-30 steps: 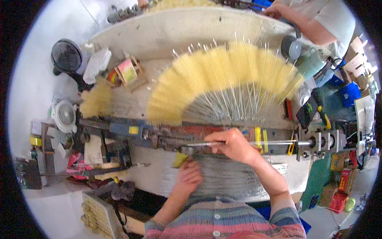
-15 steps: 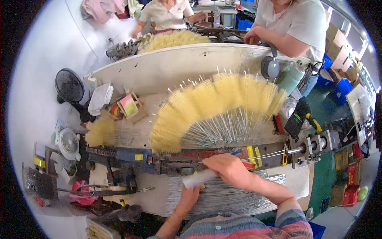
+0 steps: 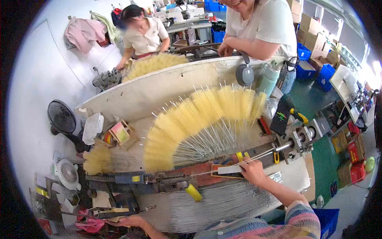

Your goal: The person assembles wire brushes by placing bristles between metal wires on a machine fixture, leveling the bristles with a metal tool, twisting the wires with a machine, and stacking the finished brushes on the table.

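My right hand (image 3: 252,170) is closed around a white flat strip (image 3: 229,170), which sticks out to the left of the fingers. It is over the right part of the bench machine, beside the taut wires (image 3: 262,154) that run to a metal shaft (image 3: 285,145). At the lower left, my left hand (image 3: 129,221) has its fingers stretched out near a dark lever (image 3: 123,213) and a pink bag (image 3: 89,221). Below the machine rail (image 3: 203,178) lies a thick layer of thin metal wires (image 3: 215,203). A yellow handle (image 3: 193,192) stands out from the rail.
Yellow bristle brushes (image 3: 195,109) with wire stems fan across the bench beyond the rail. More bristles (image 3: 97,159) lie left, near a white fan (image 3: 67,174) and a black fan (image 3: 61,116). Past a low partition (image 3: 159,87) are two people; one leans on it.
My hands have parted: the right one has moved right along the rail with the white strip, the left one down and left toward the lever. The whole view has shifted and tilted.
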Action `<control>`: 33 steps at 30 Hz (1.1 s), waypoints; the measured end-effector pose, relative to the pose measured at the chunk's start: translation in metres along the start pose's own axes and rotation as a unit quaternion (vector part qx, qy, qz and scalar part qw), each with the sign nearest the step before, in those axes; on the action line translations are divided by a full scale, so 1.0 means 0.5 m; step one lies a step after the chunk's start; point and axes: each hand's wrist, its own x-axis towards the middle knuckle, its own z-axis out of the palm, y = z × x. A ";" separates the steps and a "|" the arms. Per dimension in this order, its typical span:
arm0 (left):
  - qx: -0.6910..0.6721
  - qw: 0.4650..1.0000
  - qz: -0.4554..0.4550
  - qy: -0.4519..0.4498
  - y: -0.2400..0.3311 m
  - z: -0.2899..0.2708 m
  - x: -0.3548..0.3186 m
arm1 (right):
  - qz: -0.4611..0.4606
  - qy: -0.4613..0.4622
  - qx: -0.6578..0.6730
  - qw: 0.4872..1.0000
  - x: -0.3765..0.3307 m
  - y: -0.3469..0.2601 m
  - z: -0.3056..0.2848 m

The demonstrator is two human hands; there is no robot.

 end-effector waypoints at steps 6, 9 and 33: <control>-0.031 0.989 0.073 -0.121 0.437 -0.185 0.108 | 0.049 0.007 0.010 0.999 -0.026 0.029 0.013; 0.014 0.996 0.003 -0.089 0.397 -0.221 0.121 | 0.042 0.009 0.026 0.999 -0.028 0.031 0.014; -0.216 0.616 -0.440 -0.617 0.550 -0.248 0.106 | -0.016 0.134 0.047 0.990 0.052 -0.015 -0.124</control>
